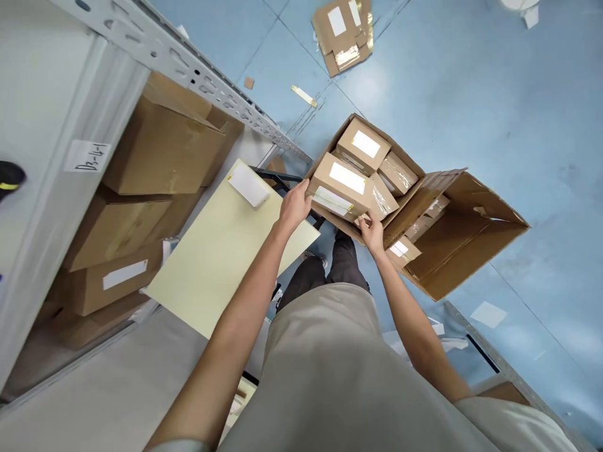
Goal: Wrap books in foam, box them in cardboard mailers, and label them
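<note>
A small labelled cardboard box (340,183) sits at the near side of a large open carton (358,233), among several other small boxes sealed with shiny tape. My left hand (296,206) grips its left end, fingers bent over the edge. At the near right corner, my right hand (372,233) has its thumb and fingers closed on the same box. Its underside is hidden, so I cannot tell whether it rests on anything. Behind it lies another small box (362,145) with a white label.
A second open carton (471,232) with small boxes adjoins on the right. Left of me are a pale yellow board (211,251) bearing a white label and a metal shelf (113,56) holding brown cartons. Flattened cardboard (343,34) and scraps lie on the blue floor (452,81).
</note>
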The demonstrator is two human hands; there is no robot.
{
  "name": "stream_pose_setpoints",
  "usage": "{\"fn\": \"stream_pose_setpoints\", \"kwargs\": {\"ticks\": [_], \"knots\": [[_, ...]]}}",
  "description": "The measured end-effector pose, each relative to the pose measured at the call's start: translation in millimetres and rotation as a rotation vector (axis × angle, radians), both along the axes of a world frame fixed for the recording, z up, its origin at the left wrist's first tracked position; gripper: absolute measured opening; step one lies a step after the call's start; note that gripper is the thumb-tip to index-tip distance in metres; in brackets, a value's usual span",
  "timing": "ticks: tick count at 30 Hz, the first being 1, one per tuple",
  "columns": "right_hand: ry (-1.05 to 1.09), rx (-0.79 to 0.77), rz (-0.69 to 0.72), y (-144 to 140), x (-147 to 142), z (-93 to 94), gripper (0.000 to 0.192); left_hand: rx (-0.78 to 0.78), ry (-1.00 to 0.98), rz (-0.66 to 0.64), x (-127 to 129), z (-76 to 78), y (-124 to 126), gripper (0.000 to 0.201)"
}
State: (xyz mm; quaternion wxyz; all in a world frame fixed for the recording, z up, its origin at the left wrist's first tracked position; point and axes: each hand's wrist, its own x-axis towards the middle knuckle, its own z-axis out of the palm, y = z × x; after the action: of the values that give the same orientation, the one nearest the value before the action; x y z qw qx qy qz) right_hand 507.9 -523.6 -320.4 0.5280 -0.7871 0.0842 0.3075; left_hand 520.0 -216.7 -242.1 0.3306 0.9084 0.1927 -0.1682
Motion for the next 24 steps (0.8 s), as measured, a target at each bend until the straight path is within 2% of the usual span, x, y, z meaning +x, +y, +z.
{"fn": "stream_pose_setpoints", "kwargs": {"ticks": [3, 6, 9, 13, 16, 19, 22, 24], "knots": [[0.123, -0.069, 0.046, 9.7, 6.1, -17.5, 0.075, 0.049, 0.125, 0.03, 5.2, -7.2, 10.7, 0.069], [0.154, -0.038, 0.141, 10.8, 3.9, -17.3, 0.068, 0.004, 0.093, 0.088, -11.1, 2.9, 12.3, 0.06], [0.146, 0.001, 0.233, 9.4, 2.4, -4.7, 0.068, -0.105, -0.011, 0.19, -46.4, 24.3, 7.2, 0.05], [0.094, 0.038, 0.352, 15.3, 14.0, 16.5, 0.072, -0.181, -0.144, 0.313, -109.9, 55.3, -3.4, 0.04], [0.041, 0.05, 0.449, 32.4, 28.7, 36.2, 0.077, -0.186, -0.225, 0.46, -160.0, 77.3, -11.0, 0.035], [-0.03, 0.069, 0.573, 66.3, 33.8, 65.5, 0.079, -0.187, -0.339, 0.625, -212.2, 99.6, -16.3, 0.034], [-0.124, 0.135, 0.719, 116.8, 14.5, 105.2, 0.076, -0.163, -0.472, 0.805, -272.8, 121.2, -21.5, 0.044], [-0.16, 0.197, 0.816, 155.0, -16.3, 134.2, 0.073, -0.131, -0.553, 0.936, -319.8, 133.1, -27.5, 0.053]]}}
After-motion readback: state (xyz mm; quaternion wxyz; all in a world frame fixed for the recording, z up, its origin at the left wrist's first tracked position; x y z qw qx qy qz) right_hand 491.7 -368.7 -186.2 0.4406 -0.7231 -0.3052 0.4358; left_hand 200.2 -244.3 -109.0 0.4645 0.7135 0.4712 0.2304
